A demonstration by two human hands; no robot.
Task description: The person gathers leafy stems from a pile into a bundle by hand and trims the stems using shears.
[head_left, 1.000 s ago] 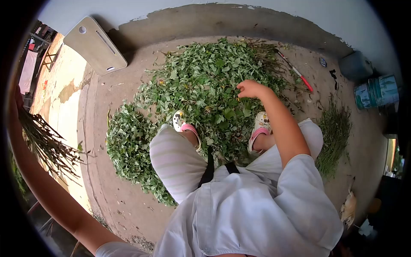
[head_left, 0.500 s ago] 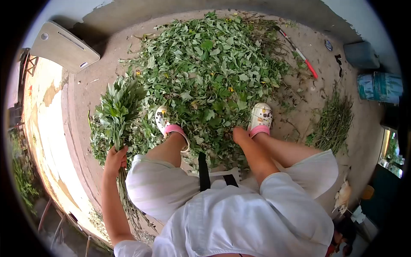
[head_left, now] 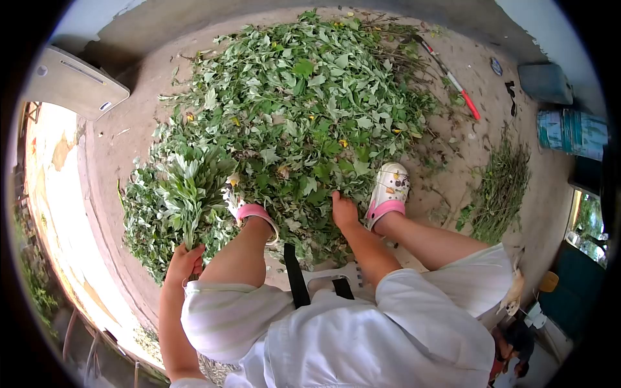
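My left hand [head_left: 184,262] is wrapped round the stems of a bunch of leafy stalks [head_left: 193,187]. The bunch stands leaves-up over the left edge of the leaf pile, beside my left shoe [head_left: 252,211]. Between my shoes, my right hand [head_left: 345,211] is closed at the near side of the pile of green leafy cuttings [head_left: 291,110]. What its fingers hold, if anything, is hidden under the hand. My right shoe [head_left: 390,187] stands just to the right of that hand.
A long-handled tool with a red grip [head_left: 456,89] lies right of the pile. A heap of thin stalks [head_left: 499,187], a blue-grey bin [head_left: 545,84] and a patterned bucket [head_left: 569,131] are farther right. A pale board [head_left: 81,81] leans at upper left. Another person [head_left: 514,346] is at lower right.
My left hand has moved slightly right and nearer to me with the bunch. My right hand has shifted left over the near edge of the pile. The view has turned slightly.
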